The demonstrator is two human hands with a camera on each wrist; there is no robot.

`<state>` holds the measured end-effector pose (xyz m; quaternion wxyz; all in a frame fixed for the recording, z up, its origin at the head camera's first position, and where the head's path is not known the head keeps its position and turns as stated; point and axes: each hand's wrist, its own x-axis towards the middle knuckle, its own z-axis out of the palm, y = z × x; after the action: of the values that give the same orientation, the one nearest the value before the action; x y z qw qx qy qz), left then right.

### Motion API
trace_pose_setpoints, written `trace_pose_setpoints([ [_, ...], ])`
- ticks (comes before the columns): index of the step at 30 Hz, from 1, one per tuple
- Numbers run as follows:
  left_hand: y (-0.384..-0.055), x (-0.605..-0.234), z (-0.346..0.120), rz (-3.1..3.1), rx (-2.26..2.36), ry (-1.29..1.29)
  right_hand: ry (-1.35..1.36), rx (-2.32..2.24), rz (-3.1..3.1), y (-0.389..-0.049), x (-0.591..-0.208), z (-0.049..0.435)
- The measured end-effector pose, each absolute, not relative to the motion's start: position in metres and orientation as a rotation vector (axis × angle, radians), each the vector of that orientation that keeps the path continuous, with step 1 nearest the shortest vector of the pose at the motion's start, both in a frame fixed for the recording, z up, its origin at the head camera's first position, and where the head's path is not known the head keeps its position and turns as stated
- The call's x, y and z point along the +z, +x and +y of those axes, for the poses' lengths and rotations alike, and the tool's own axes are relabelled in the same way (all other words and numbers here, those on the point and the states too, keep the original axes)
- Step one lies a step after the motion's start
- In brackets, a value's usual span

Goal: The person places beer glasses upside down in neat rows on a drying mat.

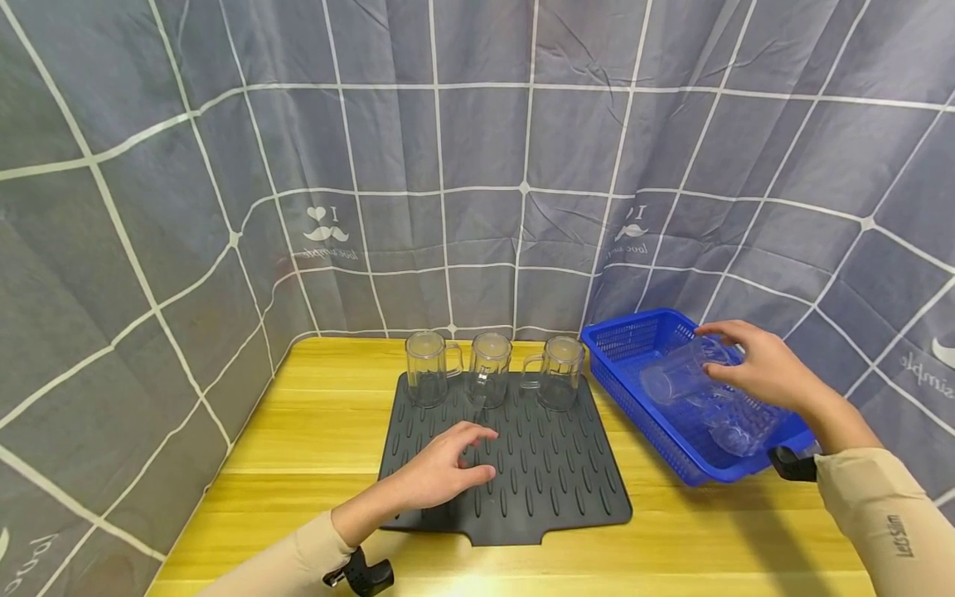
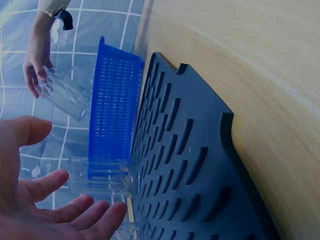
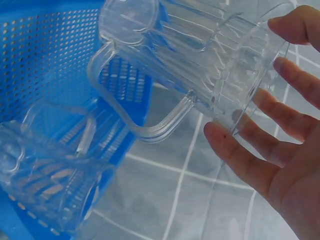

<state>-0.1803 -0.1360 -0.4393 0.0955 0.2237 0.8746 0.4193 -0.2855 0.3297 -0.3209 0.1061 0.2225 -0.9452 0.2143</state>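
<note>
My right hand [image 1: 768,369] grips a clear glass mug [image 1: 675,375] by its rim end, thumb on one side and fingers on the other. In the right wrist view that mug has a ribbed body and a handle, and it is tilted over the blue basket [image 1: 634,406]. Lower in the basket lies another clear mug [image 3: 50,170] on its side. Over the dark ribbed mat [image 1: 552,497] hovers my left hand [image 1: 443,468], holding nothing, its fingers loosely spread. Three clear mugs stand along the mat's far edge: a left one [image 1: 425,369], a middle one [image 1: 489,371] and a right one [image 1: 561,373].
The mat lies on a yellow wood-grain table [image 1: 298,464], with the basket against its right side. A grey curtain [image 1: 485,166] with white grid lines rises behind the table and along both sides.
</note>
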Motion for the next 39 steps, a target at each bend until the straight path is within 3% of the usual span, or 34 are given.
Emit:
trace_pose_setpoints([
  [19,-0.179,-0.434,-0.138,2.605,1.252,0.677,0.685,0.813,-2.719,-0.26,-0.306,0.291],
  [39,-0.174,-0.431,-0.141,2.591,1.299,0.645,0.788,1.364,-2.579,-0.255,-0.341,0.276],
])
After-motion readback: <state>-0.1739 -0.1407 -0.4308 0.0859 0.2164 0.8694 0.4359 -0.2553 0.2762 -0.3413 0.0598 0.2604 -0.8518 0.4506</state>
